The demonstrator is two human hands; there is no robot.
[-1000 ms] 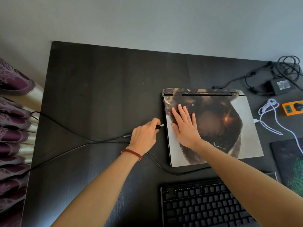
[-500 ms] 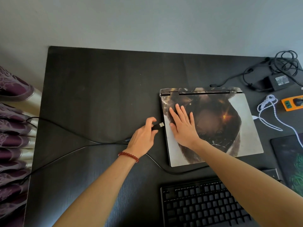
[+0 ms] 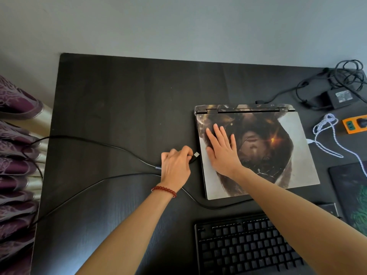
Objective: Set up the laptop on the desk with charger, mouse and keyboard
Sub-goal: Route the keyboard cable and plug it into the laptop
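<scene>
Head view, looking down on a dark desk (image 3: 119,108). Nearest the viewer, a black keyboard (image 3: 246,245) lies flat at the lower edge. A black cable (image 3: 214,206) runs between it and the laptop, then curves left under the left wrist.

Beyond the keyboard, the closed laptop (image 3: 278,155) rests on the desk, its lid covered by a printed picture, hinge side away from the viewer. The right hand (image 3: 222,151) lies palm down on the left part of the lid, fingers straight and slightly spread, holding nothing. Just left of the laptop, the left hand (image 3: 175,165), with a red bead bracelet (image 3: 164,190) at the wrist, has its fingers curled round a USB plug (image 3: 195,155); the metal tip points toward the laptop's left edge, close to it but apart. Two black cords (image 3: 95,143) trail from this hand across the desk to the left edge.

Right of the laptop, a white braided cable (image 3: 327,135) lies looped, its end near the laptop's right edge. A dark mouse pad (image 3: 349,189) with a green pattern lies at the right margin; an orange power strip (image 3: 355,126) lies behind it. Farther back, the black charger brick (image 3: 341,97) sits among coiled cord, one lead reaching the laptop's rear.

A purple patterned curtain (image 3: 15,165) hangs at the left. A plain grey wall (image 3: 178,26) stands behind the desk.
</scene>
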